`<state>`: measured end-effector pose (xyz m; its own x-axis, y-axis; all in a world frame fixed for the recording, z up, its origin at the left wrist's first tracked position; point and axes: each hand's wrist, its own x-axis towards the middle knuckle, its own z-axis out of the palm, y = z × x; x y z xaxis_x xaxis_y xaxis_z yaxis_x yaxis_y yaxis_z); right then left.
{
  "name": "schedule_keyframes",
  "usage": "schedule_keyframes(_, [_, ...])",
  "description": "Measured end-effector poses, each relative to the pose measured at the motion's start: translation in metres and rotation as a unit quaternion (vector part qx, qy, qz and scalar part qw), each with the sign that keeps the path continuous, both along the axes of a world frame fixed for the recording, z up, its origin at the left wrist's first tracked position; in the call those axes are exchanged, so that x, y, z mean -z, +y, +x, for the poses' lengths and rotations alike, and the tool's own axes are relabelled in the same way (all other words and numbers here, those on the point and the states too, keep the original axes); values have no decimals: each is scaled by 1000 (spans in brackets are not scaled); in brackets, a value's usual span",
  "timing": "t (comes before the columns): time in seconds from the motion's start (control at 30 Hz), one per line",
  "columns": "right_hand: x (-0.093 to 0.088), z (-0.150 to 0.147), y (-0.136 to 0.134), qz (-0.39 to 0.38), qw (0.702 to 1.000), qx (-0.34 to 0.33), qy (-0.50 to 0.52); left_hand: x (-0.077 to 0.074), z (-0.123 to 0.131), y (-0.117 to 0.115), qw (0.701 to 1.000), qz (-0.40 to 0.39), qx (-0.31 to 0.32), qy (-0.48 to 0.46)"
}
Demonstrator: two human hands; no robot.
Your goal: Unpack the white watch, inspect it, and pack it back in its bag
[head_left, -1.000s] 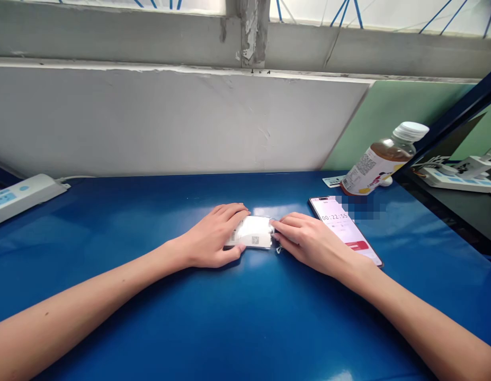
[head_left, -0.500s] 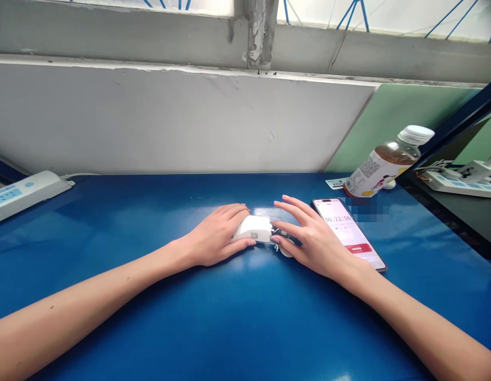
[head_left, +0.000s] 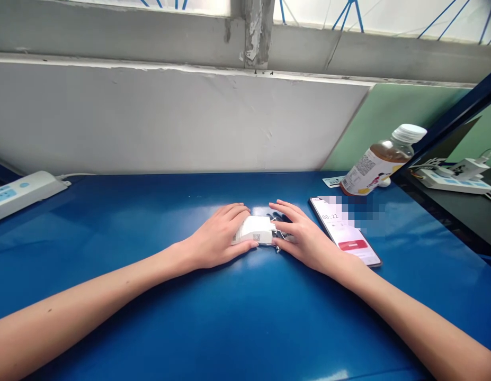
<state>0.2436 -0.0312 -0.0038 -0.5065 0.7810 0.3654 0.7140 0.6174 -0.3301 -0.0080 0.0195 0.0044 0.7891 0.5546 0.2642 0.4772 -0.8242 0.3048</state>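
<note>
A small white block (head_left: 255, 227) with a printed square code on its near side lies on the blue tabletop, in the middle. My left hand (head_left: 219, 235) is closed around its left end, thumb along the near side and fingers over the far side. At the right end, my right hand (head_left: 304, 235) has its fingers spread, with thumb and index fingertips close to or touching the block. Between those fingers show dark and shiny small parts (head_left: 277, 233) whose kind I cannot make out; my hand partly hides them.
Right of my right hand lies a phone (head_left: 350, 238) showing a timer. Behind it stand a drink bottle (head_left: 376, 166) and a small card (head_left: 332, 182). Power strips lie at the left (head_left: 26, 193) and far right (head_left: 455, 182). A white wall (head_left: 181, 121) closes off the back.
My right hand has shifted slightly left, and its fingers now cover the round pale piece seen earlier beside the thumb. My left hand keeps its hold. The view has moved slightly.
</note>
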Motion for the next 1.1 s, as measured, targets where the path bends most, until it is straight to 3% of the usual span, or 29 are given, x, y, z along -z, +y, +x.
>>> schedule_keyframes(0.3, [-1,-6,-1,35,999,-33,9,2,-1,-1,1000,19,-4,-5])
schedule_keyframes(0.7, [-3,-4,2,20,998,-47,33,1,-1,-3,1000,12,-8,-11])
schedule_keyframes(1.1, [-11,2,3,72,995,-65,-13,2,1,-4,998,40,-24,-36])
